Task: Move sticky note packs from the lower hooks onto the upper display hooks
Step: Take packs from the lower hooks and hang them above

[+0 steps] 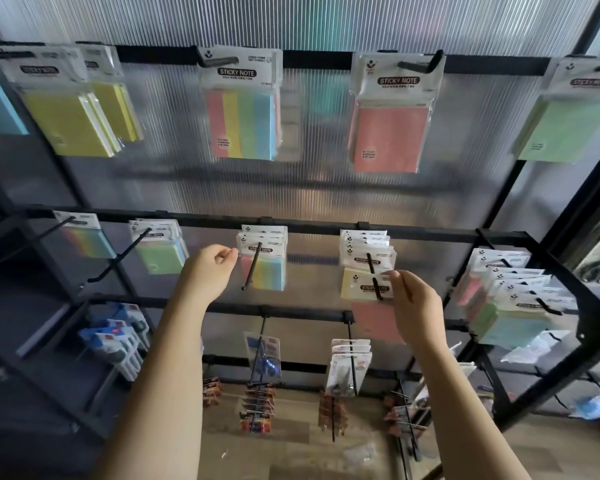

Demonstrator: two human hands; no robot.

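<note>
A black metal display rack (430, 233) stands against a ribbed translucent wall panel (326, 22), with a wood-look floor below. The upper rail carries hooks with sticky note packs: a striped pack (242, 123) at centre and a pink pack (388, 138) to its right. The lower rail holds further packs on long black hooks.

The left hand (211, 268) is raised on an extended forearm, fingers curled inward, thumb and forefinger pinched at the left edge of the striped lower pack (264, 268), which hangs on the centre lower hook (252, 268). Whether the fingers actually grip the header is uncertain, since motion blur softens the contact.

The right hand (414, 306) is raised to the same level, wrist bent, fingertips closed on the header of a yellow pack (364, 284) at the near end of the right lower hook (374, 277). Pink notes show just below it, partly behind the hand.
</note>
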